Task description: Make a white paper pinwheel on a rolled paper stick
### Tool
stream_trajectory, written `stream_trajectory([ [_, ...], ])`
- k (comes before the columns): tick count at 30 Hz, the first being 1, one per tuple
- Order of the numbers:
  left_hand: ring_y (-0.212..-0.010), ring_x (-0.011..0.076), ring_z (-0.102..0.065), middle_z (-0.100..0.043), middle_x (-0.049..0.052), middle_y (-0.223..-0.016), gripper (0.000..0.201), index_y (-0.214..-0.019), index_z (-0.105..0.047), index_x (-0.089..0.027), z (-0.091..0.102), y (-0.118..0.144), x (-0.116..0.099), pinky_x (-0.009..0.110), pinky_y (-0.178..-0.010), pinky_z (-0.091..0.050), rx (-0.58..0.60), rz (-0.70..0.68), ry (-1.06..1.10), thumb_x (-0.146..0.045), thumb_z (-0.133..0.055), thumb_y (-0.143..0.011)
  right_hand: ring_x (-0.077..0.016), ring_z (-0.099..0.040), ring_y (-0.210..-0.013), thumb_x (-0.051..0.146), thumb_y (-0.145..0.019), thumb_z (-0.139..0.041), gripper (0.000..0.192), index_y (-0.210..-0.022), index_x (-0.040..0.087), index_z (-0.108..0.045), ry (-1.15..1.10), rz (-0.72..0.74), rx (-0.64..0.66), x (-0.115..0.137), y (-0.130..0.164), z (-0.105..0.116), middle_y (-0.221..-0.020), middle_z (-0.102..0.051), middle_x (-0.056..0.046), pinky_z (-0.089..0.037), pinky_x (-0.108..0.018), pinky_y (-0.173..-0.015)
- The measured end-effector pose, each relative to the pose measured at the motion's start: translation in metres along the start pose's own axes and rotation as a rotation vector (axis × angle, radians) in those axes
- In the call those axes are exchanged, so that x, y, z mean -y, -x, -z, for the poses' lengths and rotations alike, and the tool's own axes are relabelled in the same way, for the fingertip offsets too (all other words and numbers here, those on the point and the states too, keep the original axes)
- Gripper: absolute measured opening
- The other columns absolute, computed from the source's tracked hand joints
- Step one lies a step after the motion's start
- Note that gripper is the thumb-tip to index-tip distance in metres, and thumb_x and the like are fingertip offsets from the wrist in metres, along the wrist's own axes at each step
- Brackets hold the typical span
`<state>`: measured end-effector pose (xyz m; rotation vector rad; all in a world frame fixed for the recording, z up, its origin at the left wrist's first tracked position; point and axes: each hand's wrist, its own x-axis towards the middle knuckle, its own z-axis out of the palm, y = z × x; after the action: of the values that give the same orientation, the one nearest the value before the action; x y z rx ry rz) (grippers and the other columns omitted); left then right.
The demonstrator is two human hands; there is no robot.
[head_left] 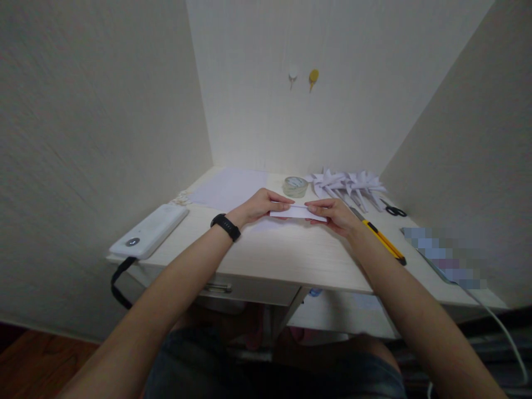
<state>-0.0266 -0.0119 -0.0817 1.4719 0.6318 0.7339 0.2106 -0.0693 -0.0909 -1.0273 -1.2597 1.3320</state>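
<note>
Between my two hands is a narrow strip of folded white paper, held level a little above the desk. My left hand pinches its left end, thumb on the near face and fingers behind. At the other end, my right hand grips the paper in the same way. Just beyond the hands stands a roll of clear tape. Several white paper pinwheels lie in a pile at the back right. A yellow utility knife rests beside my right forearm.
White paper sheets lie at the back left of the desk. A white power bank-like device with a black strap sits at the left edge. Black scissors and a blurred-out flat device with a cable are on the right. Walls enclose three sides.
</note>
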Motion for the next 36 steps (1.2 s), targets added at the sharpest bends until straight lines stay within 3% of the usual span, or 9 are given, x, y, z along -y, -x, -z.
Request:
stream_trajectory([
  [6,-0.074,0.0124,-0.065,-0.076,0.014,-0.098,0.032,-0.095,-0.078,-0.012,0.0028,-0.0026,0.0042,0.027,-0.073,-0.051,0.012,-0.053,-0.065,-0.023,-0.086,-0.066,-0.0154,-0.067,-0.067,0.025,-0.051,-0.092,0.033,-0.082,0.016,-0.08,-0.003,-0.016,-0.025,-0.0015,-0.0017,0.002,-0.083,-0.077,-0.007,-0.059,-0.028,-0.067],
  [13,-0.073,0.0133,-0.064,-0.076,0.012,-0.095,0.037,-0.103,-0.076,-0.011,0.0021,-0.0038,0.0039,0.029,-0.074,-0.05,-0.085,-0.143,-0.321,-0.027,-0.082,-0.07,-0.014,-0.067,-0.062,0.021,-0.05,-0.092,0.039,-0.086,0.014,-0.079,-0.005,0.008,-0.03,-0.0048,-0.004,0.0012,-0.077,-0.075,-0.005,-0.061,-0.026,-0.06],
  [16,-0.072,0.014,-0.065,-0.076,0.011,-0.091,0.031,-0.099,-0.077,-0.01,0.0007,-0.0026,0.0007,0.029,-0.072,-0.052,-0.094,-0.133,-0.395,-0.025,-0.08,-0.072,-0.014,-0.067,-0.061,0.024,-0.051,-0.093,0.036,-0.082,0.012,-0.078,0.023,0.021,-0.032,-0.0063,-0.0049,0.0019,-0.077,-0.074,-0.006,-0.062,-0.026,-0.058],
  [27,-0.071,0.0131,-0.067,-0.074,0.01,-0.088,0.014,-0.085,-0.075,-0.007,-0.0006,-0.0022,0.0005,0.03,-0.073,-0.058,0.004,-0.064,-0.131,-0.019,-0.077,-0.077,-0.0166,-0.071,-0.064,0.028,-0.054,-0.093,0.038,-0.085,0.012,-0.078,-0.007,0.005,-0.018,-0.0046,-0.0046,0.0008,-0.083,-0.076,-0.008,-0.063,-0.026,-0.058],
  [36,-0.075,0.0132,-0.066,-0.075,0.01,-0.09,0.01,-0.085,-0.077,-0.009,-0.0045,-0.0004,0.0007,0.032,-0.079,-0.057,-0.079,-0.096,-0.144,-0.011,-0.076,-0.075,-0.0185,-0.073,-0.063,0.016,-0.056,-0.091,0.033,-0.086,0.011,-0.078,-0.031,-0.023,-0.047,-0.0054,-0.0031,-0.0012,-0.085,-0.077,-0.011,-0.064,-0.027,-0.061],
])
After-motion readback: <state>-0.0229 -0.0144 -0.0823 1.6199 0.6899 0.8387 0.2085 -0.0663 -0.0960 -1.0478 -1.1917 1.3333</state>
